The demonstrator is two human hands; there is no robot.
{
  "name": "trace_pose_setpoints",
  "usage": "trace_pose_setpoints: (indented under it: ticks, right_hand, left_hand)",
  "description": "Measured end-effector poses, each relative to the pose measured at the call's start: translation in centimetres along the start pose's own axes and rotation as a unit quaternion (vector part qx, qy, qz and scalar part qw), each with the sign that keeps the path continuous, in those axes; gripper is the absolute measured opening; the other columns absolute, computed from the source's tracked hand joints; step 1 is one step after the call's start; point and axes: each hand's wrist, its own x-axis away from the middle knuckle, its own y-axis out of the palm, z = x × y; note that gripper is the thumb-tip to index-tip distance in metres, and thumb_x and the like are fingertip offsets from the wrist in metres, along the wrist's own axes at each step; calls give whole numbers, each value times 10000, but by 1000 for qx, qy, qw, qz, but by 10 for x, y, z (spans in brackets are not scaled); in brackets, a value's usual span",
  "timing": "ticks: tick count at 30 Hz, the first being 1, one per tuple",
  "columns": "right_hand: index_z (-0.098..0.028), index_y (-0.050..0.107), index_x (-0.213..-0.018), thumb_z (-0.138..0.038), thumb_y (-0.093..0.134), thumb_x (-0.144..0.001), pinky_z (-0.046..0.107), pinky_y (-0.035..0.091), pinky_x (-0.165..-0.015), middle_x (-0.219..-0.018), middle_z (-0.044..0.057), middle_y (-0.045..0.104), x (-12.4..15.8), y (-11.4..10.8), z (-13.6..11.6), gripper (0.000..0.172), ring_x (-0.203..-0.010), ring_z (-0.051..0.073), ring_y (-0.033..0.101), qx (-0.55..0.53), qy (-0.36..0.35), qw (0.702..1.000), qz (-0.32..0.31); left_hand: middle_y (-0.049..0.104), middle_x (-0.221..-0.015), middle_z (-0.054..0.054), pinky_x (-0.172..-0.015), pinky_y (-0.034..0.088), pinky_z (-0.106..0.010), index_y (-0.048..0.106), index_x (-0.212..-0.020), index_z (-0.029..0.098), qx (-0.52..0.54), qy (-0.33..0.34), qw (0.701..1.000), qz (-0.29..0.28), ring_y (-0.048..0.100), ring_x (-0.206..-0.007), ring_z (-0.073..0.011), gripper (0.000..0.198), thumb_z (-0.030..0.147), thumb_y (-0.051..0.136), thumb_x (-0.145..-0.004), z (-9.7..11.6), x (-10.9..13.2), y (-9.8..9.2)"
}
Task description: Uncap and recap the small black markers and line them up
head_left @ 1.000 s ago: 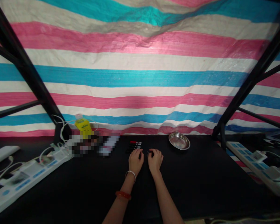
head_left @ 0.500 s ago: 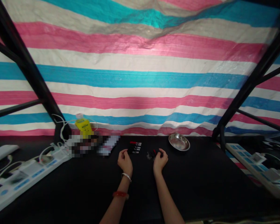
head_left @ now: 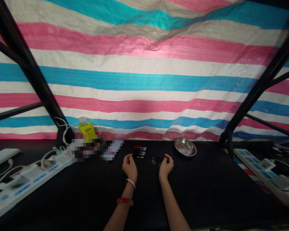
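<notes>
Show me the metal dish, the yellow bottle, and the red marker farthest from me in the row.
metal dish point(head_left: 185, 148): head view, on its bare inside bottom.
yellow bottle point(head_left: 87, 131): head view, on its body.
red marker point(head_left: 137, 147): head view, on its red part.

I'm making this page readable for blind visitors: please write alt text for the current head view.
A person's left hand is beside red and black pens, and the right hand beside small red and dark pieces, at a black table. A metal dish sits farther right, before a striped sheet.
</notes>
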Motion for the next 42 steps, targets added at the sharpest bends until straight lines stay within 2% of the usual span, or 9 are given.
trace_pose_setpoints:
  ticks: [16,27,33,42]
  right_hand:
    - [-163,625,-831,-236,395,-719,330,389,-786,-884,88,638,-1,1,3,266,-837,220,559,-13,9,1000,0]
    - [-166,614,-845,-200,389,-732,337,386,-790,-880,88,634,2,-1,0,254,-821,217,561,7,-28,1000,-2]
    - [-158,615,-847,-211,388,-723,348,383,-796,-891,99,632,2,-1,0,264,-834,228,554,5,-8,1000,-5]
    - [-164,604,-847,-200,380,-734,344,378,-802,-884,99,615,4,-3,-6,253,-852,228,541,11,-28,1000,0]
  left_hand:
    - [576,-640,1,-579,420,-264,625,-788,157,-14,-3,1000,-7,537,-601,-145,248,320,444,-741,-2,0,1]
    - [578,-640,1,-587,425,-267,622,-782,161,-6,2,1000,-7,549,-613,-150,244,325,447,-738,-3,-1,2]
    - [586,-656,-4,-608,435,-273,620,-780,160,0,9,1000,-8,559,-635,-154,240,325,450,-740,-4,-1,2]
    - [601,-666,-12,-600,431,-269,613,-767,166,-10,20,999,-31,562,-630,-160,232,330,453,-734,-4,-1,2]
